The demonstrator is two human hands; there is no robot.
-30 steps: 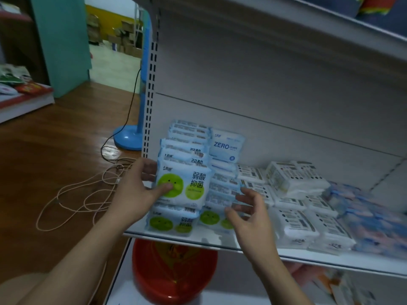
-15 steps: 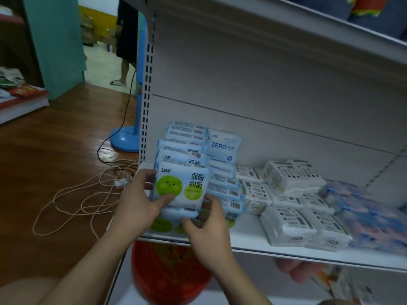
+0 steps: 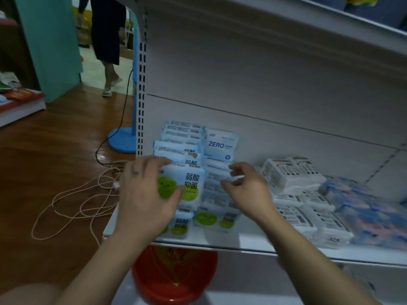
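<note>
A white pack with green circles [image 3: 189, 186] stands upright at the front of a stack of similar packs on the white shelf [image 3: 248, 244]. My left hand [image 3: 143, 194] grips this pack from its left side, fingers over the top edge and thumb on the green face. To its right my right hand [image 3: 246, 190] hovers over a lower pile of white packs [image 3: 213, 190], its fingers loosely curled and holding nothing. Flat packs with green circles [image 3: 211, 219] lie beneath at the shelf's front. A "ZERO" pack [image 3: 220, 145] stands behind.
White barcode packs [image 3: 293, 179] and blue-pink packs [image 3: 370, 212] fill the shelf to the right. A red basin [image 3: 174, 276] sits on the shelf below. On the wooden floor lie a coiled cable [image 3: 83, 201] and a blue fan base [image 3: 122, 139]. A person [image 3: 108, 45] walks at the back.
My right hand has left the bottom of the green pack, risen and moved right over the neighbouring pile. My left hand's fingers now curl over the pack's top. The person behind has come closer.
</note>
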